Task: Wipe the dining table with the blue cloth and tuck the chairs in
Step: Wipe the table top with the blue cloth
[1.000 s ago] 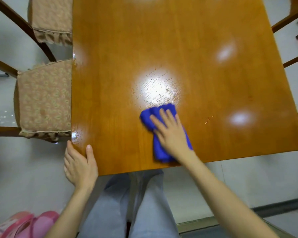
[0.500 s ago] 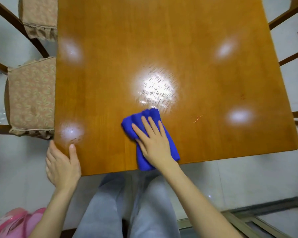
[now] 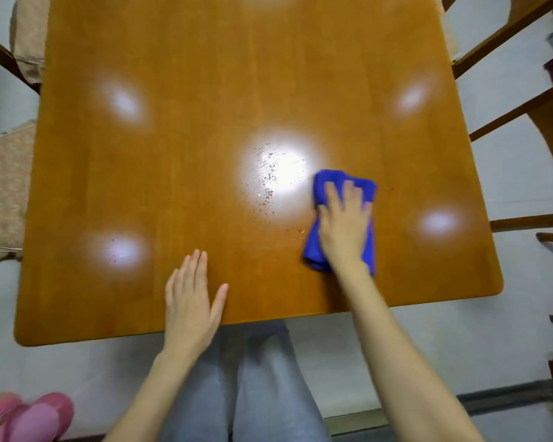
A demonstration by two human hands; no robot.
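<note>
Both hands lie flat on the table [image 3: 205,193]: right hand [image 3: 344,224] presses the blue cloth [image 3: 342,183], left hand [image 3: 190,298] rests open, holding nothing

You are resting your left hand [image 3: 192,301] palm-down on the table [image 3: 109,186], fingers straight and close together, thumb [image 3: 220,296] splayed out to the right, the wrist lying over the near edge. You are pressing your right hand [image 3: 344,226] flat on the blue cloth [image 3: 313,250], fingers [image 3: 332,194] extended forward and slightly spread, showing blurred. Both bare forearms are reaching forward, the right stretching farther.
</note>
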